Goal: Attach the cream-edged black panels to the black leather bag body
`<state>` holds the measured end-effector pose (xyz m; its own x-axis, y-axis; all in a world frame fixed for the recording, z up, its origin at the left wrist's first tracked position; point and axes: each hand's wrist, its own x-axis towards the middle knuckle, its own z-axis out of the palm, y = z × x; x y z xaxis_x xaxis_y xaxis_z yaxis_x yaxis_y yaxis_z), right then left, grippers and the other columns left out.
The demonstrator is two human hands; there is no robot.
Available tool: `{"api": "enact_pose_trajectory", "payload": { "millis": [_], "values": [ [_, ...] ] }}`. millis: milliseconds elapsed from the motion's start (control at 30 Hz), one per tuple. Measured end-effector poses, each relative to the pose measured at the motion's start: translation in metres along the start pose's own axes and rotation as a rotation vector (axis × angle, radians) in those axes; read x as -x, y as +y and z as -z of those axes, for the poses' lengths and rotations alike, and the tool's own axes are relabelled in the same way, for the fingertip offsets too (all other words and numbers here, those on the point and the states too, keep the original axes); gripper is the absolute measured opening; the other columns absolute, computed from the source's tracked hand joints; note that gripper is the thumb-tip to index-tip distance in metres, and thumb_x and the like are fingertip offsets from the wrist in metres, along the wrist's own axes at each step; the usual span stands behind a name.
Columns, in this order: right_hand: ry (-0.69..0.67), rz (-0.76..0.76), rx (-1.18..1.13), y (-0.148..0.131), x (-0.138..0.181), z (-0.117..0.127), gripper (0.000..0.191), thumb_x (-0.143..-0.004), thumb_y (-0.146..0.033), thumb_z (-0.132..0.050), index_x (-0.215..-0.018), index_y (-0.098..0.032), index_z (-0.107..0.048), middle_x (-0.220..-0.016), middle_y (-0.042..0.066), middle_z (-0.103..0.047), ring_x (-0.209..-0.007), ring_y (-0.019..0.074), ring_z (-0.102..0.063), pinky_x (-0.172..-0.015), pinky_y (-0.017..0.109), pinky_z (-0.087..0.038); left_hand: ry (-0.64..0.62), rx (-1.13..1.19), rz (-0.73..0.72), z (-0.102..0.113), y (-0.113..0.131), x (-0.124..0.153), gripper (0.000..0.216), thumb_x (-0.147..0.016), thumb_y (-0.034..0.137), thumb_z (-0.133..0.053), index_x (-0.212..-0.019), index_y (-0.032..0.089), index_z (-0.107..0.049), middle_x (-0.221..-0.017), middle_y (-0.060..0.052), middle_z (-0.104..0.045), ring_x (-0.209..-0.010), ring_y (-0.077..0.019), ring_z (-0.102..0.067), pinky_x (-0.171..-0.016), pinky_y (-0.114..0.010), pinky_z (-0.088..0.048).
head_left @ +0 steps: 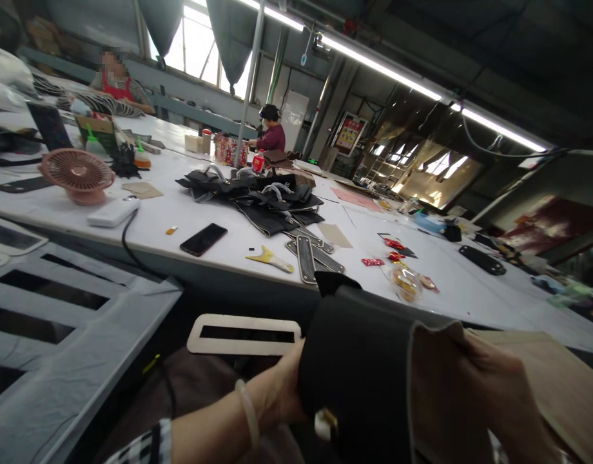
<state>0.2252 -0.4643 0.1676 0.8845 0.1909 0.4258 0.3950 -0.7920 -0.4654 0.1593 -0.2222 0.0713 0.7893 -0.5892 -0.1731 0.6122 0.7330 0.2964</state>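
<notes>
My left hand (281, 386) grips the left edge of a black leather piece (359, 361) held low in front of me, a pale bracelet on its wrist. My right hand (475, 399) holds the same piece from the right, where its brown underside folds back. A flat cardboard template with a long slot (243, 335) sticks out to the left behind my left hand. A beige board (557, 380) lies under my right hand.
The long white table (180, 225) carries a black phone (203, 239), a yellow-handled tool (270, 258), a pile of black leather parts (262, 196), grey strips (306, 258), a pink fan (77, 174), a white power bank (113, 211) and snack wrappers (403, 270). Two persons work at the far end.
</notes>
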Motion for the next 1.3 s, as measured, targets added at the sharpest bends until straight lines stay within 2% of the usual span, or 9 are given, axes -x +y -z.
{"api": "enact_pose_trajectory", "payload": {
  "millis": [133, 267, 467, 633, 733, 1000, 1067, 1200, 1300],
  "values": [
    [-0.019, 0.284, 0.281, -0.002, -0.013, -0.010, 0.049, -0.066, -0.016, -0.042, -0.102, -0.014, -0.075, -0.078, 0.011, -0.074, -0.061, 0.0242, -0.068, -0.053, 0.031, -0.044, -0.024, -0.023, -0.097, 0.011, 0.037, -0.008, 0.069, -0.089, 0.068, -0.042, -0.114, 0.009, -0.067, -0.112, -0.015, -0.070, -0.103, -0.0276, -0.065, -0.089, -0.036, -0.050],
    [-0.237, 0.337, 0.259, -0.008, -0.039, -0.060, 0.044, -0.073, -0.013, -0.036, -0.095, -0.017, -0.074, -0.076, 0.008, -0.073, -0.067, 0.0227, -0.068, -0.059, 0.029, -0.043, 0.220, -0.274, -0.299, 0.037, 0.063, 0.004, 0.053, -0.086, 0.059, -0.059, -0.116, 0.016, -0.066, -0.107, -0.010, -0.072, -0.087, -0.0231, -0.067, -0.076, -0.032, -0.052],
    [-0.463, 0.419, 0.121, -0.027, -0.066, -0.146, 0.030, -0.083, -0.015, -0.041, -0.078, -0.019, -0.070, -0.070, 0.004, -0.070, -0.064, 0.0184, -0.061, -0.057, 0.026, -0.036, 0.348, -0.198, -0.048, 0.061, 0.059, 0.058, 0.076, -0.081, 0.078, -0.044, -0.112, 0.013, -0.068, -0.085, -0.010, -0.074, -0.067, -0.0204, -0.068, -0.055, -0.026, -0.051],
    [-0.597, 0.535, 0.017, -0.054, -0.065, -0.205, 0.019, -0.081, -0.010, -0.052, -0.078, -0.020, -0.069, -0.073, 0.002, -0.069, -0.069, 0.0164, -0.060, -0.060, 0.024, -0.033, 0.743, -0.062, -0.186, 0.072, 0.055, 0.089, 0.042, -0.087, 0.047, -0.064, -0.112, 0.014, -0.068, -0.103, -0.011, -0.075, -0.091, -0.0245, -0.071, -0.071, -0.028, -0.057],
    [-0.619, 0.537, -0.055, -0.061, -0.063, -0.221, 0.016, -0.087, -0.014, -0.054, -0.082, -0.019, -0.068, -0.078, 0.003, -0.069, -0.075, 0.0164, -0.061, -0.065, 0.024, -0.035, 0.853, -0.005, -0.236, 0.078, 0.061, 0.101, 0.029, -0.086, 0.031, -0.066, -0.110, 0.014, -0.069, -0.101, -0.010, -0.076, -0.092, -0.0251, -0.072, -0.076, -0.031, -0.059],
    [-0.609, 0.294, -0.186, -0.030, -0.060, -0.229, 0.012, -0.092, -0.021, -0.057, -0.091, -0.016, -0.067, -0.090, 0.004, -0.069, -0.086, 0.0175, -0.063, -0.079, 0.032, -0.046, 0.878, -0.363, -0.307, 0.076, 0.076, 0.081, 0.038, -0.064, 0.030, -0.087, -0.096, 0.015, -0.071, -0.092, -0.006, -0.076, -0.084, -0.0210, -0.070, -0.063, -0.022, -0.056],
    [-0.564, 0.170, -0.210, -0.015, -0.055, -0.229, 0.015, -0.090, -0.020, -0.058, -0.101, -0.019, -0.067, -0.098, 0.005, -0.070, -0.093, 0.0191, -0.064, -0.085, 0.033, -0.045, 0.897, -0.378, -0.314, 0.076, 0.079, 0.072, 0.035, -0.057, 0.026, -0.089, -0.085, 0.014, -0.072, -0.082, -0.004, -0.075, -0.075, -0.0196, -0.069, -0.061, -0.022, -0.055],
    [-0.415, -0.167, -0.267, 0.024, -0.023, -0.225, 0.048, -0.082, -0.035, -0.066, -0.128, -0.021, -0.056, -0.112, 0.010, -0.068, -0.105, 0.0269, -0.062, -0.094, 0.039, -0.043, 0.895, -0.334, -0.320, 0.083, 0.081, 0.068, 0.034, -0.056, 0.022, -0.089, -0.083, 0.013, -0.071, -0.081, -0.004, -0.073, -0.070, -0.0180, -0.067, -0.058, -0.023, -0.055],
    [-0.403, -0.415, -0.403, 0.047, 0.020, -0.227, 0.046, -0.080, -0.052, -0.063, -0.108, -0.015, -0.064, -0.101, 0.012, -0.071, -0.098, 0.0301, -0.065, -0.084, 0.040, -0.050, 0.872, -0.316, -0.306, 0.088, 0.085, 0.069, 0.034, -0.057, 0.020, -0.089, -0.084, 0.014, -0.070, -0.082, -0.002, -0.072, -0.070, -0.0162, -0.066, -0.061, -0.022, -0.054]
  ]
}}
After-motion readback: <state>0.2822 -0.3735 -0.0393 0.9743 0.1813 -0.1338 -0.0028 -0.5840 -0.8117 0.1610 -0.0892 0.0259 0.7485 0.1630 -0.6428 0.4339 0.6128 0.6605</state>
